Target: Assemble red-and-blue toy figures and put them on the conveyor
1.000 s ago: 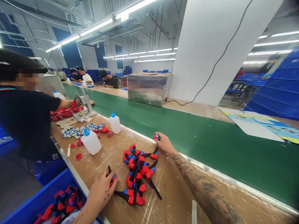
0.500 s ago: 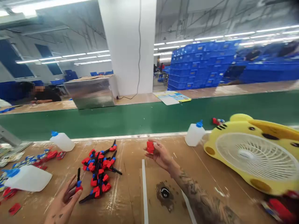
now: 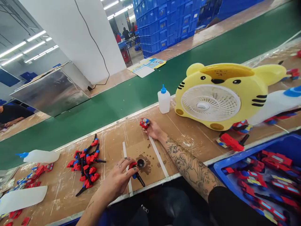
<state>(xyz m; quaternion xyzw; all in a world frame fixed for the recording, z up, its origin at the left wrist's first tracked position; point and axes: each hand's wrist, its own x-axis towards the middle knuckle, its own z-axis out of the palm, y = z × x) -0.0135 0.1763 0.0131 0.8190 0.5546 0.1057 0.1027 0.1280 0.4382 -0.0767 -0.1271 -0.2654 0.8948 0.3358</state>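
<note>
Factory hall around you: a brown bench [image 3: 188,138] runs alongside a green conveyor belt [image 3: 131,97], with a white pillar [image 3: 77,34], a shiny metal box [image 3: 49,91] and stacks of blue crates [image 3: 164,22] beyond it.

Your left hand [image 3: 119,179] rests low on the bench with its fingers curled down around a red, blue and black toy piece [image 3: 136,174], whose black stem sticks out toward the bench edge. That piece lies just beside a small dark round socket [image 3: 140,163] set in a stained patch of the bench, between two strips of white tape [image 3: 160,157].

Your right hand [image 3: 152,128] lies farther up the bench, near the belt, fingers closed round a small red and blue part [image 3: 144,123] held up at the fingertips.

Left of your left hand lies a heap of red and black pieces [image 3: 86,163], and past it two white squeeze bottles [image 3: 39,156] on their sides. Another squeeze bottle with a blue cap [image 3: 164,99] stands upright just beyond your right hand. Right of it sits a yellow tiger-faced fan [image 3: 221,94], with a few red parts [image 3: 231,142] in front of it. At your lower right a blue bin [image 3: 277,147] holds more red and blue pieces.
</note>
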